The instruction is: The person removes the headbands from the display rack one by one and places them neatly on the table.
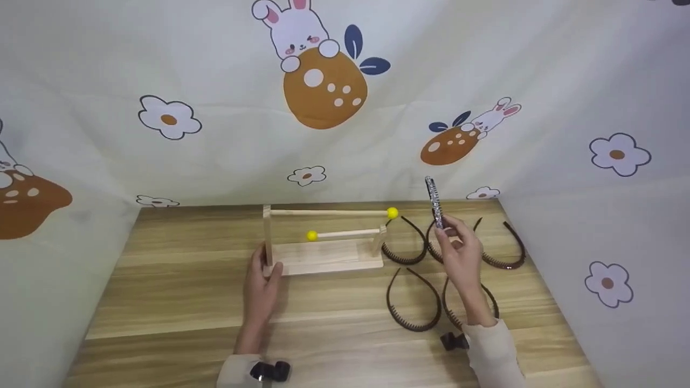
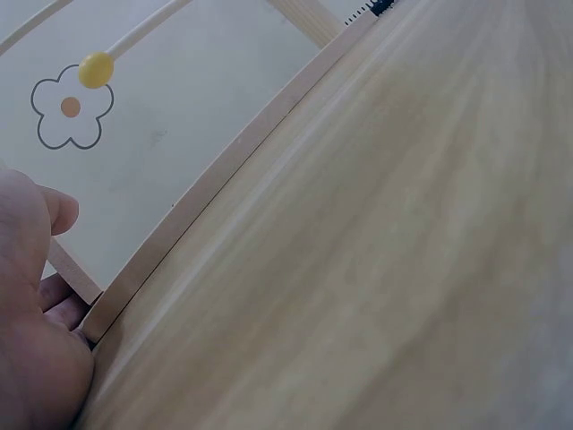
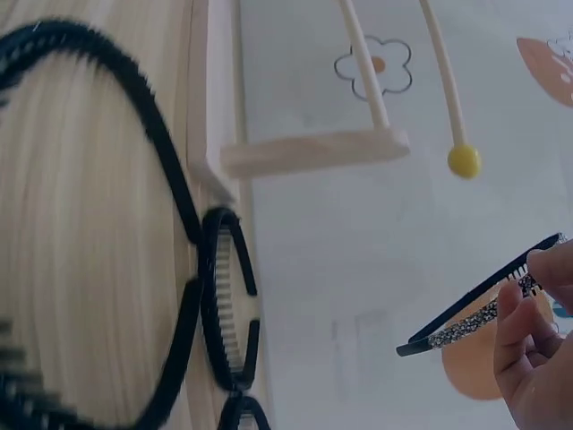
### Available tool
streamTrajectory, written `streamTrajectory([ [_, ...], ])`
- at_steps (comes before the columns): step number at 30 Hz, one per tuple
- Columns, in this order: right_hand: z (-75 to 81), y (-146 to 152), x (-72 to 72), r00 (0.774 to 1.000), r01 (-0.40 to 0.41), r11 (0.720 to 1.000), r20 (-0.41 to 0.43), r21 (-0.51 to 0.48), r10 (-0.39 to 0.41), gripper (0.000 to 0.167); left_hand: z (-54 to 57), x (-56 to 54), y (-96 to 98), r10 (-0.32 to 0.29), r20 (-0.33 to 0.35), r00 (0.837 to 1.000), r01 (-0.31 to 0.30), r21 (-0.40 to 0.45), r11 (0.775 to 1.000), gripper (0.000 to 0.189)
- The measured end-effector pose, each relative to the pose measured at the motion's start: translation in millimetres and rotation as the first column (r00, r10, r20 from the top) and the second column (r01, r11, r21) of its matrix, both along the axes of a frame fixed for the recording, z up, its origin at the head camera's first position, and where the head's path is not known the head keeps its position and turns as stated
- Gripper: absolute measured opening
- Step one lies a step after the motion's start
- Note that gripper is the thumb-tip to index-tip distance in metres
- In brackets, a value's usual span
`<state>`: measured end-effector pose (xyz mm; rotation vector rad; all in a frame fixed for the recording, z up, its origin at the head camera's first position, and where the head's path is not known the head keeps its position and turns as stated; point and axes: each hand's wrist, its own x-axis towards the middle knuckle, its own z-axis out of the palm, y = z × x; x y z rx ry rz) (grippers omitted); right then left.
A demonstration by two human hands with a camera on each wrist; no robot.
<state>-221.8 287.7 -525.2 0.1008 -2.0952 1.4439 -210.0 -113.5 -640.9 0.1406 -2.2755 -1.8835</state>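
A small wooden rack [image 1: 329, 258] stands on the table, with two horizontal rods that end in yellow balls [image 1: 392, 213]. At its left end my left hand [image 1: 262, 291] grips the base corner, thumb in front and fingers behind the upright. In the left wrist view the hand [image 2: 40, 305] lies against that same corner. My right hand [image 1: 462, 256] pinches a black toothed headband with silver glitter [image 1: 434, 199], raised above the table to the right of the rack. The right wrist view shows the headband's glittery band [image 3: 466, 324] between thumb and fingers, its ends pointing away from the hand.
Several dark toothed headbands lie right of the rack, among them one at the front [image 1: 414, 327] and one at the far right [image 1: 506, 265]. Behind the wooden table [image 1: 178, 302] hangs a pale curtain [image 1: 215, 161] printed with rabbits and flowers.
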Motion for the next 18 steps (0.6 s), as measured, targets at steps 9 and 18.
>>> streamTrajectory([
  [9,8.3,15.9,17.1,1.0,0.03,0.993,0.006,0.115,-0.031,0.027,-0.1,-0.2,-1.3,-0.006,0.001,1.0,0.006,-0.014,1.0,0.065],
  [18,-20.5,57.4,21.4,0.996,0.024,0.986,0.083,0.166,-0.038,0.032,-0.8,0.5,-2.0,0.0,0.004,1.0,0.0,-0.025,1.0,0.065],
])
